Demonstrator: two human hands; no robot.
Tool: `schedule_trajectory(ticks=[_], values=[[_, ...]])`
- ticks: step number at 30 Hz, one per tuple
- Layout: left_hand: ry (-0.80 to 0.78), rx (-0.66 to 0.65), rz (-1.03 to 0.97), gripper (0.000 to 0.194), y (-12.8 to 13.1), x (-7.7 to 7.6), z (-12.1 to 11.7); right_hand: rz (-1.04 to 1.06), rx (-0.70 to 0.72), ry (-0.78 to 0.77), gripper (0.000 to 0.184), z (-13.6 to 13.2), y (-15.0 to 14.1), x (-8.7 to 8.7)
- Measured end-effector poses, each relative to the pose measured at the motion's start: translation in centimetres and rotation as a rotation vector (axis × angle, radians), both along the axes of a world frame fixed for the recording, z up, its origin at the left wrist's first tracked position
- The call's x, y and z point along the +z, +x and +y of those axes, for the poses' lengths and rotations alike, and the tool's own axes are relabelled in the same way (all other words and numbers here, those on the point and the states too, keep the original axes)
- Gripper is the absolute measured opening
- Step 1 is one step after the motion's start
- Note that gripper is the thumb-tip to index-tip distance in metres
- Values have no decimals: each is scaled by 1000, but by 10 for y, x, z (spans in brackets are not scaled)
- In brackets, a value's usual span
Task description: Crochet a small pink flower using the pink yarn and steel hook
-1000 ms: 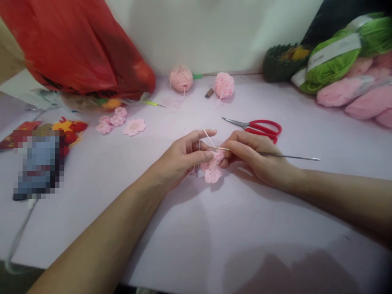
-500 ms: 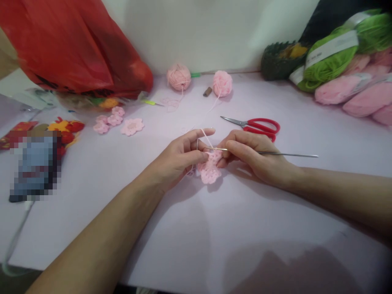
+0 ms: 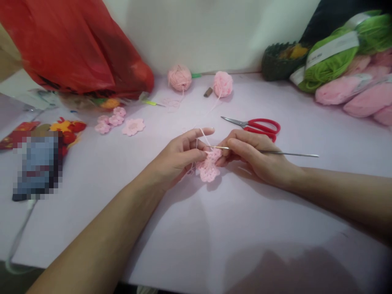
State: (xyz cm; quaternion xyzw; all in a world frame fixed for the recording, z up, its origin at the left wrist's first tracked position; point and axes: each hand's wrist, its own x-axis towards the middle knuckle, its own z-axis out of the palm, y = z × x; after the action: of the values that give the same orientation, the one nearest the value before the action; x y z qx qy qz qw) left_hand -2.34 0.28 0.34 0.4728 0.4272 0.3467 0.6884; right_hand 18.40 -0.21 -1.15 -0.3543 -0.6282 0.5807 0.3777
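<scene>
Pink crocheted flower piece (image 3: 208, 168) sits pinched in the left grip (image 3: 180, 152), over the pale lilac surface (image 3: 171, 228); the closed right grip (image 3: 245, 153) holds a steel crochet hook (image 3: 289, 153), its tip at the stitches, with red-handled scissors (image 3: 260, 126) beyond.

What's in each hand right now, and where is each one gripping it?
The right hand pinches the metal crochet hook by its shaft, near the tip. The left hand pinches the top edge of the pink crochet piece, with yarn over its fingers.
</scene>
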Motion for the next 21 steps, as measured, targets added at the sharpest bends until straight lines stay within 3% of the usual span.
schedule_trajectory(ticks=[11,21], values=[[-28,-20,-111,55,0,1,0,3,19,-4,27,1,1,-2],[-8,-24,-38,52,-4,-2,2,-11,1,8,27,1,2,-2]])
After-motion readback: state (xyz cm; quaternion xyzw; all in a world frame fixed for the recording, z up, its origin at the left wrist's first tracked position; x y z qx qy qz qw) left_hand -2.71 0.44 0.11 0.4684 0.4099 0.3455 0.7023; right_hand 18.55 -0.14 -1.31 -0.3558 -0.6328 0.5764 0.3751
